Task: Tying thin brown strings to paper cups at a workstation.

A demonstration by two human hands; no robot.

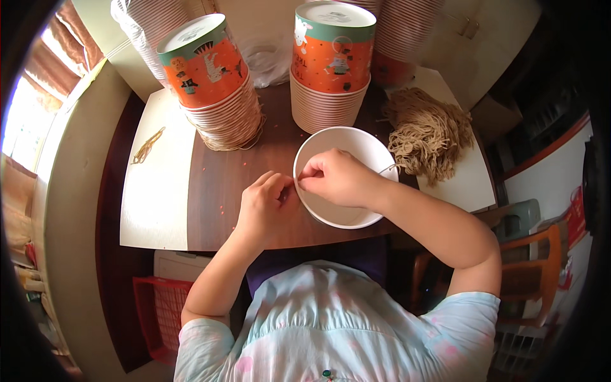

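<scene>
A white paper bucket [349,216] sits near the table's front edge with its mouth toward me. My right hand [334,177] reaches into the mouth, its fingers pinched at the inner left wall. Just outside that same wall, my left hand [267,197] has its fingers curled together, close to the rim. Whatever either pinch holds is too small or hidden to make out. A short piece of cord [387,169] shows at the bucket's right rim, beside my right forearm. To the right lies a heap of tan cords [428,134].
Upside-down stacks of orange and green paper buckets stand at the back left [207,63] and back centre [334,54]. Loose cord loops [147,145] lie on the table's left side. A red plastic basket [153,312] is below left, a wooden chair [541,267] at right.
</scene>
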